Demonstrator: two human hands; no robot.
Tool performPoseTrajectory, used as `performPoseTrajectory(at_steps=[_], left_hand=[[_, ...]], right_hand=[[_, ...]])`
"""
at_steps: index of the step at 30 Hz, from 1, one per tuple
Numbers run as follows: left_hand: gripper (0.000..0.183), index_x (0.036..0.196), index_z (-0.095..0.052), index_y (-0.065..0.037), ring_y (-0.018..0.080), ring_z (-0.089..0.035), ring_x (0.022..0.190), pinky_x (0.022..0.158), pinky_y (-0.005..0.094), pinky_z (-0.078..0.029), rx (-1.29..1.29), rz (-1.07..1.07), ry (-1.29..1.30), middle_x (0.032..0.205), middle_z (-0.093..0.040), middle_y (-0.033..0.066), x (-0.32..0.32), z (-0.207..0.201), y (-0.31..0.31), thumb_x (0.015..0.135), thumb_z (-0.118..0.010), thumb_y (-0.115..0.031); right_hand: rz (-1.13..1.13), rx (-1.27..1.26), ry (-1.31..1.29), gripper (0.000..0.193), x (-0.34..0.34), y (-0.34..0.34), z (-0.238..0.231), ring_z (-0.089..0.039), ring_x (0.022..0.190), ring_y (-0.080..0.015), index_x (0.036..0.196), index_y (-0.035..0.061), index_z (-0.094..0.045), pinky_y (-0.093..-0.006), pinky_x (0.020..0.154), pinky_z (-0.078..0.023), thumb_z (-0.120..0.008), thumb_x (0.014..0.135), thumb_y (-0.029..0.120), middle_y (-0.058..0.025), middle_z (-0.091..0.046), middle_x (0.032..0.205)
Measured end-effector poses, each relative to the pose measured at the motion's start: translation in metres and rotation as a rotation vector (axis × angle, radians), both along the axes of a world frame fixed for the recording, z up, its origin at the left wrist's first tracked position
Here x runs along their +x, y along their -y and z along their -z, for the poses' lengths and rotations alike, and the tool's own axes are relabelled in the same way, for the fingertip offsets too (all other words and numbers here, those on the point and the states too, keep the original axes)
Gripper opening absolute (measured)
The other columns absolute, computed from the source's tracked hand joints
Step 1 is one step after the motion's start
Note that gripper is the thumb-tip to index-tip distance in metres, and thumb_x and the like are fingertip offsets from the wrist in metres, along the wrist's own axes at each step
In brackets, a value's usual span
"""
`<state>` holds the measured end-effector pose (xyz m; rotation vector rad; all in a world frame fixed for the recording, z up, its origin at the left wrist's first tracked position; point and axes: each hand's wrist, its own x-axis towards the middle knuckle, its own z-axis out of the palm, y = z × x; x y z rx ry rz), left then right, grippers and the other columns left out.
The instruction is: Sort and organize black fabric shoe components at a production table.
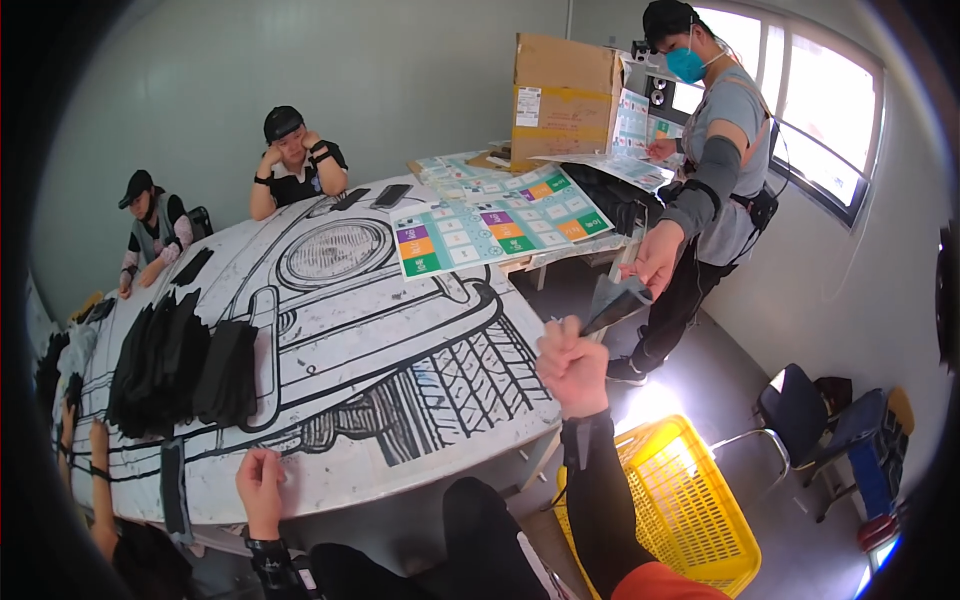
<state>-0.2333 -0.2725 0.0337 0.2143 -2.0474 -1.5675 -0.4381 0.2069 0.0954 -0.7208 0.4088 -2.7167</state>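
Observation:
My right hand is raised over the table's right edge, its fingers closed on one end of a dark, thin, flat piece, perhaps a sock in clear wrap. A co-worker's hand meets the other end of that piece. Low at the table's front edge, my left hand has its fingers curled in, with nothing visible in them. To its left a dark folded strip lies over the edge. Beyond it are stacks of black folded fabric pieces, sock-like in shape, and a smaller stack.
The white table bears black line drawings. Colourful printed sheets and a cardboard box stand at the back right. A yellow basket is on the floor beside my right arm, with a chair beyond. Two people sit opposite; another's arms show at left.

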Motion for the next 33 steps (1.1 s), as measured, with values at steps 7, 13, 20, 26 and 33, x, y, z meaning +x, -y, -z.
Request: performPoseTrajectory(at_steps=[7,13,20,26,33], left_hand=[[0.015,0.09,-0.062,-0.003,0.0039,-0.047,0.062,0.058,0.0215,-0.038,-0.036,-0.044,0.012,0.072,-0.056,-0.0027,0.009,0.004,0.002,0.101,-0.06,-0.011],[0.015,0.092,-0.06,-0.003,0.0034,-0.045,0.063,0.059,0.0207,-0.034,0.018,-0.005,-0.021,0.069,-0.05,-0.0043,0.01,-0.016,-0.001,0.104,-0.058,-0.012],[0.017,0.092,-0.061,-0.002,0.0033,-0.045,0.063,0.06,0.0204,-0.035,-0.003,-0.016,-0.026,0.07,-0.051,-0.0039,0.009,-0.002,-0.005,0.104,-0.057,-0.013],[0.019,0.091,-0.061,-0.002,0.0043,-0.045,0.063,0.06,0.0217,-0.035,-0.047,-0.024,0.017,0.07,-0.051,-0.0036,-0.002,0.002,-0.005,0.104,-0.058,-0.015],[0.02,0.09,-0.058,-0.003,0.0045,-0.042,0.064,0.06,0.0215,-0.034,-0.142,-0.041,-0.038,0.071,-0.049,-0.0033,0.004,-0.005,0.012,0.105,-0.057,-0.016]], right_hand=[[0.565,0.429,0.318,0.034,0.053,-0.013,0.03,-0.057,0.099,-0.0245,0.111,0.0047,-0.052,-0.0331,0.08,-0.052,-0.067,0.081,0.007,-0.0107,-0.052,0.105],[1.562,1.068,0.185,0.081,0.02,-0.031,-0.013,-0.057,0.118,-0.0297,0.133,-0.0069,-0.044,-0.0382,0.103,-0.045,-0.09,0.072,0.021,-0.0212,-0.053,0.131],[1.654,0.949,0.447,0.026,0.0,-0.029,-0.008,-0.063,0.074,-0.0129,0.093,-0.005,-0.062,-0.0293,0.072,-0.052,-0.076,0.081,0.013,-0.0061,-0.065,0.084],[1.076,0.583,0.348,0.006,0.035,-0.008,-0.017,-0.068,0.078,-0.0181,0.086,0.0,-0.059,-0.0317,0.075,-0.06,-0.063,0.09,0.002,-0.0089,-0.066,0.088],[0.648,0.672,0.176,0.017,0.11,0.086,-0.014,-0.067,0.085,-0.0163,0.101,-0.002,-0.063,-0.0288,0.081,-0.053,-0.072,0.087,0.001,-0.0105,-0.071,0.094]])
